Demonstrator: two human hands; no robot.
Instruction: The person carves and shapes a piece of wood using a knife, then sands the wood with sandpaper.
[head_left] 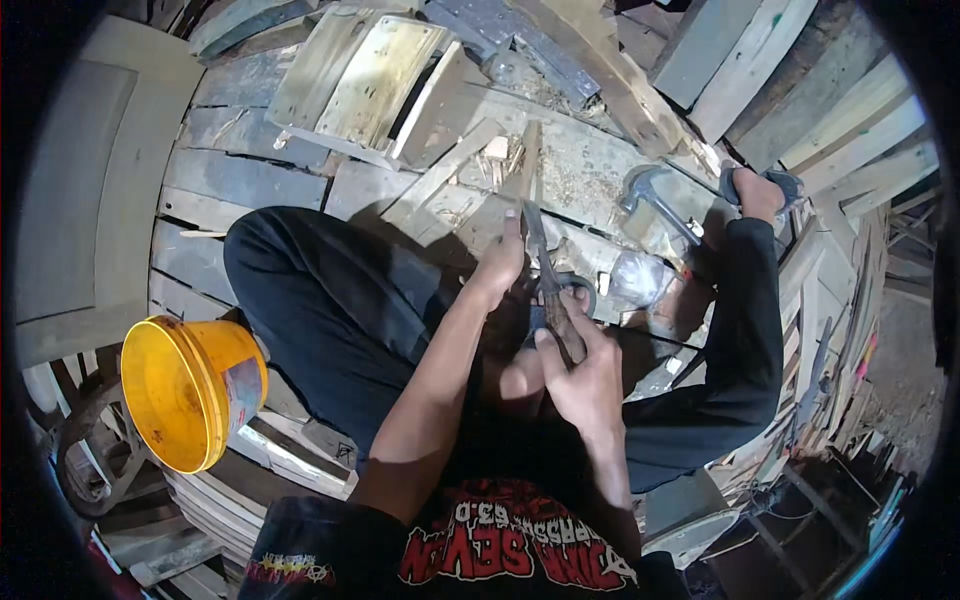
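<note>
My left hand (500, 262) is closed around a thin wooden strip (531, 158), with the thumb laid along it and the far end pointing away from me. My right hand (588, 378) grips the dark handle of a knife (541, 255). The long narrow blade runs up beside the strip, close to my left fingers; whether its edge touches the wood is hard to tell. A dark curved object (588, 290) shows beside the knife handle, partly hidden. Wood shavings and chips (497, 150) lie around the strip's far end.
A hammer (660, 205) and a clear plastic bag (640, 278) lie on the boards to the right. A slatted wooden piece (375, 80) stands ahead. To my left is a yellow bucket (172, 395) on its side. Stacked planks (745, 60) fill the far right. My bent legs frame the work.
</note>
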